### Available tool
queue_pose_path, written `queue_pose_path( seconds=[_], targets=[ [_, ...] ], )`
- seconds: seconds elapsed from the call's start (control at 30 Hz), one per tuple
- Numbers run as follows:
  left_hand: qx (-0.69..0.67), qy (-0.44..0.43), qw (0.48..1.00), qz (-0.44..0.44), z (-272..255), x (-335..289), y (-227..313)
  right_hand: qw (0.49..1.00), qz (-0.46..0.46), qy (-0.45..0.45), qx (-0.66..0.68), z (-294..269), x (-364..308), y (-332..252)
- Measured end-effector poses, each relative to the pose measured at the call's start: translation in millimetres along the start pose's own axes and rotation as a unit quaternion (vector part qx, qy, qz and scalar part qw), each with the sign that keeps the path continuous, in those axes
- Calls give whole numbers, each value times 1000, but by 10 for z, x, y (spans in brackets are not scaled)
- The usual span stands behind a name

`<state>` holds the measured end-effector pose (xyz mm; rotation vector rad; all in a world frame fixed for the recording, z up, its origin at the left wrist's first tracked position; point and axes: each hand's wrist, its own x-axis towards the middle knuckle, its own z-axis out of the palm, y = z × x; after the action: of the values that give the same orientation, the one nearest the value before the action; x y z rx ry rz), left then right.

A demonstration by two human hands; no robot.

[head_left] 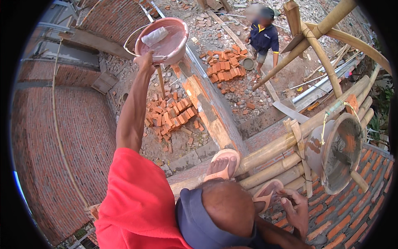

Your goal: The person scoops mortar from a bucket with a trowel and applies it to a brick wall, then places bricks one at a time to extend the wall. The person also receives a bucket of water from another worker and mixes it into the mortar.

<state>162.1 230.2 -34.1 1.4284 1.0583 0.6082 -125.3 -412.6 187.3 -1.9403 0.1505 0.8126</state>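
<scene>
Bucket (179,53) — one in left hand (144,60).

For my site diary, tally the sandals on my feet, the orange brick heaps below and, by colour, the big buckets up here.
Sandals: 2
Orange brick heaps: 2
Pink bucket: 1
Grey bucket: 1
Total: 6

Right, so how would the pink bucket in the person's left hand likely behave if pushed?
The pink bucket may be fairly light for its size, as the left hand holds it on an outstretched arm. A push could tip it, since that hand is at one side. The pale bundle inside might shift, as nothing visible ties it down.
</scene>
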Motion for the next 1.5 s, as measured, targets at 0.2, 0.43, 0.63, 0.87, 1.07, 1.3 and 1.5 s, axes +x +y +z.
queue_pose_path(
  seconds=[0.2,0.43,0.63,0.87,1.07,1.3,1.5],
  targets=[
    [-142,-15,978,-150,2,281,-321,1000,18,8,-13,-37,-108,74],
    [-75,-60,978,-185,-95,607,-347,999,4,52,6,-6,-201,55],
    [-193,-26,965,-179,30,483,-420,999,-4,36,-10,-35,-180,16],
    [-203,-46,951,-230,-73,697,-472,1000,5,27,4,-58,-184,18],
    [-168,-59,950,-257,-111,528,-350,999,13,49,-6,-47,-212,-26],
    [-119,-103,948,-276,-220,725,-377,957,-78,265,-86,-498,-366,-305],
    [-23,12,992,-122,-216,683,-391,688,-53,428,-584,-1660,-295,-248]
  ],
)
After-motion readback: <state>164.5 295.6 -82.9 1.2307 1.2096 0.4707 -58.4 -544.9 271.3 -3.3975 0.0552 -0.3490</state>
